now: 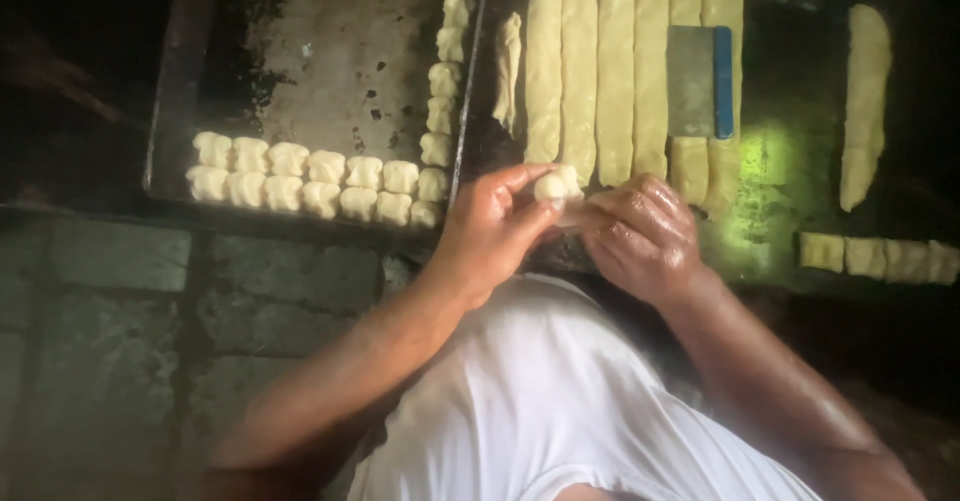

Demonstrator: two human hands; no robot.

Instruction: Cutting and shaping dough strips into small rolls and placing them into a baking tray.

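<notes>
Here, dough piece [556, 185] pinched between both hands, left hand [492, 229], right hand [640, 239], fingers closed on it.

We saw a dark work surface [800, 161] under dim light, with one greenish glare patch on it. Below its front edge ran a wall of grey stone blocks [120, 301], their joints dark. Beyond the surface's far-left corner everything was black.
</notes>
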